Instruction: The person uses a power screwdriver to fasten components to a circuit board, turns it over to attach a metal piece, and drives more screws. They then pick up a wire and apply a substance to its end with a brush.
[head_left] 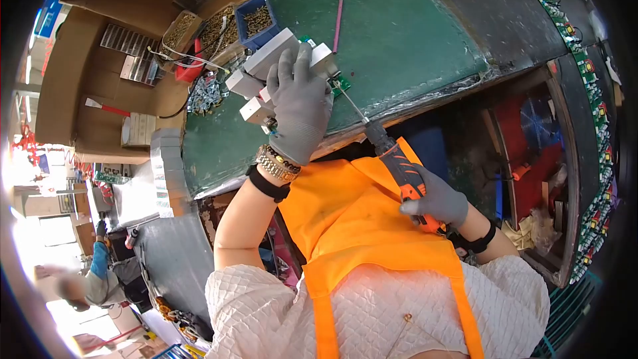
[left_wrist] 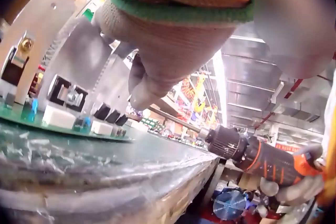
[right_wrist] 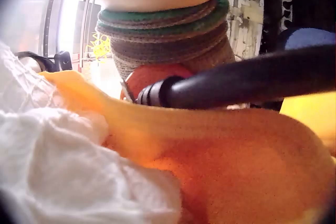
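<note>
My gloved left hand (head_left: 300,103) holds a green circuit board (head_left: 341,84) at the bench edge, its fingers over the grey metal heat sinks (head_left: 271,54). In the left wrist view, upright metal plates (left_wrist: 79,58) and small parts stand on the board, partly behind the glove. My gloved right hand (head_left: 435,196) grips a black and orange power screwdriver (head_left: 403,171) in front of the apron. Its long thin bit (head_left: 351,103) reaches to the board's near side, close by the left fingers. The right wrist view shows mostly apron, glove cuff and a black cord (right_wrist: 252,79); the fingers are hidden there.
A blue bin (head_left: 256,21) of screws stands behind the board, beside a pile of small metal clips (head_left: 207,93). A pink pen-like stick (head_left: 339,23) lies on the green bench top. Circuit boards (head_left: 588,66) line the far right. Another person (head_left: 109,282) is at lower left.
</note>
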`<state>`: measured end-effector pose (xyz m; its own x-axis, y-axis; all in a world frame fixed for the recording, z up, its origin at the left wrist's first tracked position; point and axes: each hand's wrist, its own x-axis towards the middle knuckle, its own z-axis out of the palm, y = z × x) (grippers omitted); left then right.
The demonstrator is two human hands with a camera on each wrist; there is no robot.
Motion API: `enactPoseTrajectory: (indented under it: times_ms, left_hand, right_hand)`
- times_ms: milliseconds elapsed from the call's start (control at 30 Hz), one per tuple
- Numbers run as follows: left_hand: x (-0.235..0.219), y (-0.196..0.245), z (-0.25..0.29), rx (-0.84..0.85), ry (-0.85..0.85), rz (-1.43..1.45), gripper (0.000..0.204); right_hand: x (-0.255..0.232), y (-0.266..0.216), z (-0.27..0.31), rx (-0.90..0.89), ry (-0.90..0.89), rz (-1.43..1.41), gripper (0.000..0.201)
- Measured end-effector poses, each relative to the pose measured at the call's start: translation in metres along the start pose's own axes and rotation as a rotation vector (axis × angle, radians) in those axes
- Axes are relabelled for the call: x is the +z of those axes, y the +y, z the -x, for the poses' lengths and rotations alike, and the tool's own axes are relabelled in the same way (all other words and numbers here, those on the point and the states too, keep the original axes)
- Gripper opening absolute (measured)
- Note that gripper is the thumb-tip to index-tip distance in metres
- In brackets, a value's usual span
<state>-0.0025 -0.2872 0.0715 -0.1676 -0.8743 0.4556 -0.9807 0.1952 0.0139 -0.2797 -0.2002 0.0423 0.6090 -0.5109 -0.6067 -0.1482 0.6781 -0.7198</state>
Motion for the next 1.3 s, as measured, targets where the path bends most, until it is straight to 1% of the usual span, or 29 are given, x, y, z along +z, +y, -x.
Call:
enactPoseTrajectory:
  times_ms: [33,167,233,300,367,433,467,533,567,633,700,733,800,833,900,1033,1167,1233,1267,1300]
  left_hand:
    - [0.005,0.001,-0.001,0.002,0.005,-0.059,0.011]
    - [0.013,-0.002,-0.001,0.023,0.025,-0.108,0.012]
    - [0.014,-0.004,-0.001,0.08,0.063,-0.143,0.015]
    - [0.017,-0.007,-0.002,0.084,0.067,-0.168,0.018]
    - [0.021,-0.011,-0.002,0.089,0.072,-0.187,0.022]
    - [0.026,-0.015,-0.003,0.094,0.149,-0.135,0.039]
    - [0.026,-0.017,-0.003,0.093,0.147,-0.134,0.039]
    - [0.023,-0.018,-0.004,0.128,0.175,-0.09,0.056]
    - [0.022,-0.018,-0.004,0.127,0.172,-0.088,0.056]
    - [0.022,-0.018,-0.004,0.138,0.154,-0.094,0.063]
    - [0.025,-0.019,-0.003,0.138,0.179,-0.09,0.063]
    - [0.027,-0.019,-0.003,0.141,0.205,-0.09,0.063]
    - [0.027,-0.019,-0.003,0.137,0.201,-0.093,0.062]
    - [0.027,-0.019,-0.003,0.135,0.199,-0.1,0.062]
    - [0.029,-0.02,-0.002,0.135,0.201,-0.098,0.062]
    - [0.026,-0.02,-0.004,0.138,0.19,-0.099,0.061]
    - [0.027,-0.02,-0.006,0.151,0.225,-0.148,0.064]
    - [0.014,-0.015,-0.011,0.166,0.187,-0.125,0.042]
    - [-0.001,-0.014,-0.013,0.137,0.076,0.021,0.043]
    - [-0.014,-0.02,-0.025,0.14,0.091,-0.001,0.043]
  right_hand:
    - [-0.001,0.0,-0.004,0.001,0.002,-0.005,0.072]
    - [-0.004,-0.003,-0.017,-0.001,-0.013,-0.002,0.073]
    - [-0.005,-0.003,-0.019,0.004,-0.03,-0.013,0.074]
    - [-0.006,-0.003,-0.02,-0.032,-0.049,-0.042,0.075]
    - [-0.007,-0.006,-0.02,-0.025,-0.038,-0.013,0.076]
    - [-0.009,-0.009,-0.019,-0.021,-0.026,0.016,0.076]
    - [-0.01,-0.01,-0.019,-0.037,-0.01,0.038,0.077]
    - [-0.012,-0.011,-0.02,-0.05,0.005,0.058,0.077]
    - [-0.014,-0.012,-0.021,-0.058,0.014,0.102,0.079]
    - [-0.018,-0.008,-0.023,-0.061,0.025,0.148,0.08]
    - [-0.022,-0.001,-0.029,-0.275,0.106,0.373,0.08]
    - [-0.022,-0.003,-0.027,-0.272,0.107,0.374,0.08]
    - [-0.019,-0.013,-0.02,-0.077,0.057,0.236,0.079]
    - [-0.016,-0.019,-0.017,-0.071,0.055,0.237,0.079]
    - [-0.012,-0.026,-0.012,0.077,-0.058,-0.013,0.078]
    - [-0.009,-0.022,-0.015,0.083,-0.056,-0.036,0.076]
    - [-0.006,-0.012,-0.021,0.075,-0.095,-0.096,0.067]
    - [-0.004,-0.011,-0.019,0.044,-0.123,-0.125,0.064]
    - [-0.004,-0.01,-0.015,0.065,-0.126,-0.132,0.063]
    - [-0.005,-0.01,-0.011,0.083,-0.127,-0.138,0.062]
